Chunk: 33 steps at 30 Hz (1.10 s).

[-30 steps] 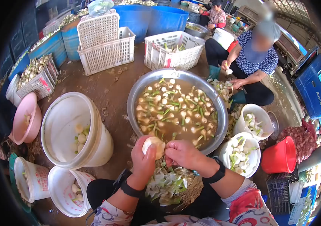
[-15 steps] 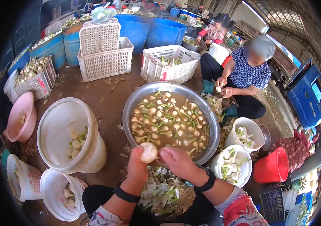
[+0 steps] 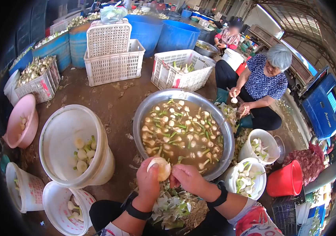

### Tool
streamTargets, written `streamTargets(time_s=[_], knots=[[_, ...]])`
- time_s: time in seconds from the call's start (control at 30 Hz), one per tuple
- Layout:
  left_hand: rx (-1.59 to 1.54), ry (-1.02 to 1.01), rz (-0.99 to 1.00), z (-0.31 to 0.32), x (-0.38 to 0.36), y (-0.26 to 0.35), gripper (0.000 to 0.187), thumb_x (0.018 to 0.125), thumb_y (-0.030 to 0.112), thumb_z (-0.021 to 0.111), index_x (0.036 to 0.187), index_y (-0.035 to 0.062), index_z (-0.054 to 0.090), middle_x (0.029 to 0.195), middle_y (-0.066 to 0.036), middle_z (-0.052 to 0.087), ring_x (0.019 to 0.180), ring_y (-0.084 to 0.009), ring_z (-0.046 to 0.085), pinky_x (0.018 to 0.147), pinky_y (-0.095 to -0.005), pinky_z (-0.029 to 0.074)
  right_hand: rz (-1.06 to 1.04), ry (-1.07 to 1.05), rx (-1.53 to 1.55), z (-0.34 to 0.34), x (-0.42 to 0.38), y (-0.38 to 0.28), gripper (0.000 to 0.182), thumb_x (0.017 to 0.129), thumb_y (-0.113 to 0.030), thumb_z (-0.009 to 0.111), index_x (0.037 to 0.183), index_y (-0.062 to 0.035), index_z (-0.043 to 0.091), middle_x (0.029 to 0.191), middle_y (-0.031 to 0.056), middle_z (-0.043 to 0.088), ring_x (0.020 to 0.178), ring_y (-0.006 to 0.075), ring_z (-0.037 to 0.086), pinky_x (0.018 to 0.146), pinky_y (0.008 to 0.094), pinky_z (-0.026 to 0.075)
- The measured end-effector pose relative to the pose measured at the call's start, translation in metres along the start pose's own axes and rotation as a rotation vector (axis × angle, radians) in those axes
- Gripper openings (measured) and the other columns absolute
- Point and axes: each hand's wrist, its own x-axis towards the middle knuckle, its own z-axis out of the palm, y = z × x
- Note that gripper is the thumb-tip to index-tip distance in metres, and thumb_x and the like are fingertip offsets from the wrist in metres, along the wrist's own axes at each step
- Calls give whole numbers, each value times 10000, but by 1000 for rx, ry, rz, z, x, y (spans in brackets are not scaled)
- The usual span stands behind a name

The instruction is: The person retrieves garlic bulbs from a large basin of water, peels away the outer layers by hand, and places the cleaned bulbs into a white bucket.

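Observation:
My left hand (image 3: 146, 185) is closed round a pale, round garlic bulb (image 3: 161, 168), with the thumb lying across its side. Close beside the bulb, my right hand (image 3: 189, 181) has its fingers pinched together; whatever sits between the fingertips is hidden. Both hands are over the near edge of a wide metal basin (image 3: 230, 147). Brownish water fills the basin, and many peeled bulbs with green stems (image 3: 183, 129) float in it. Below my hands, between my legs, lies a heap of papery skins and leaf scraps (image 3: 170, 208).
Left stand a large white bucket (image 3: 49, 137) with bulbs, smaller buckets (image 3: 49, 208) and a pink tub (image 3: 14, 122). Right are bulb-filled buckets (image 3: 260, 185) and a red bucket (image 3: 286, 181). A co-worker (image 3: 264, 82) handles a bulb across the basin. White crates (image 3: 112, 69) stand behind.
The bulb in my left hand has turned and shifted slightly right and down. My right hand has moved slightly down beside it. The co-worker's hands have come apart, and the view has shifted slightly.

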Motion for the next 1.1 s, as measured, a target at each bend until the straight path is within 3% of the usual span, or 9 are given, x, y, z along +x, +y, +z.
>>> streamTargets(time_s=[0.2, 0.37, 0.43, 0.5, 0.63, 0.7, 0.9, 0.97, 1.1], knots=[[76, -86, 53, 6, 0, 10, 297, 753, 201, 473, 921, -35, 540, 818, -87, 566, 726, -156, 530, 677, -285, 429, -94, 48, -330, -5, -8, -14, 296, 861, -202, 376, 666, -13, 493, 526, 51, 517, 497, 132, 518, 484, 263, 408], [163, -74, 93, 4, -7, 12, 362, 813, 274, 433, 977, -36, 525, 843, -99, 570, 778, -162, 527, 711, -275, 416, -261, 114, -469, -1, -11, 5, 210, 774, -161, 445, 618, -26, 484, 495, 109, 521, 446, 244, 531, 437, 338, 406], [-490, -162, -163, 10, -3, 19, 422, 798, 346, 362, 894, -26, 538, 889, -135, 569, 804, -216, 537, 741, -316, 410, -163, 62, -353, -7, -12, 17, 227, 774, -182, 452, 611, -28, 487, 534, 122, 536, 478, 272, 539, 447, 357, 412], [-496, -189, -120, 3, 3, 31, 434, 785, 344, 353, 883, -38, 536, 876, -140, 568, 806, -223, 534, 741, -333, 413, -329, -72, -1215, -19, -3, 39, 230, 777, -207, 482, 647, -26, 537, 589, 125, 559, 524, 243, 564, 480, 349, 430], [-398, -350, -133, -10, 6, 30, 427, 788, 338, 351, 899, -32, 531, 868, -131, 564, 822, -209, 529, 740, -315, 413, -56, -92, -1219, -24, -1, 20, 232, 778, -241, 511, 693, -41, 593, 643, 121, 580, 559, 237, 573, 514, 332, 442], [-136, -306, -94, -9, 0, 28, 379, 794, 287, 412, 940, -42, 531, 877, -101, 560, 812, -157, 526, 743, -260, 402, -141, 171, -369, -17, -8, -12, 261, 773, -286, 525, 705, -50, 614, 652, 129, 580, 551, 263, 561, 528, 328, 437], [182, -260, -83, -9, -4, 16, 315, 734, 220, 500, 923, -26, 553, 840, -91, 569, 753, -138, 532, 681, -274, 430, -150, 166, -464, -13, -20, -26, 244, 758, -262, 521, 690, -40, 596, 600, 146, 547, 537, 279, 545, 508, 338, 417], [292, -261, 18, -8, -4, 10, 330, 706, 231, 539, 912, -27, 556, 778, -111, 583, 709, -171, 557, 652, -304, 446, -136, 138, -613, -17, -20, -24, 228, 775, -222, 531, 669, -30, 596, 563, 74, 569, 506, 99, 537, 492, 254, 423], [448, -355, 75, -4, -2, 8, 362, 692, 276, 559, 892, -27, 560, 791, -162, 580, 731, -254, 574, 678, -322, 447, -183, 148, -683, -20, -21, -19, 230, 723, -211, 494, 602, -25, 555, 544, 147, 528, 516, 295, 543, 489, 359, 423]])
